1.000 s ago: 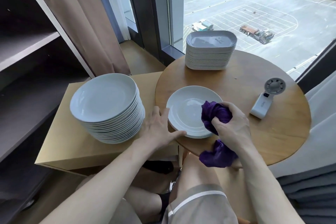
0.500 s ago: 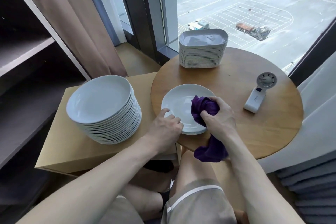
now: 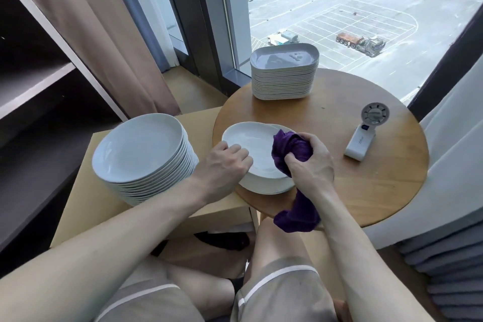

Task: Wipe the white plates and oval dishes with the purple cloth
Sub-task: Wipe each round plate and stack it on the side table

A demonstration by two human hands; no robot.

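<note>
Right hand (image 3: 311, 166) grips purple cloth (image 3: 288, 148) against plate (image 3: 249, 145) on round table (image 3: 371, 185) beside window (image 3: 339, 8).

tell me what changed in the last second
The left hand went from lying flat beside the plate to curling its fingers over the near rim. The right hand kept its grip on the purple cloth; plate stack and dish stack stayed put.

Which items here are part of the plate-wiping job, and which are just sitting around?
Job:
- purple cloth, bunched in the right hand
- white plate, gripped at its rim by the left hand
- stack of round plates
- stack of oval dishes

Lying about:
- handheld fan on the round table
- curtain
- shelves
</note>
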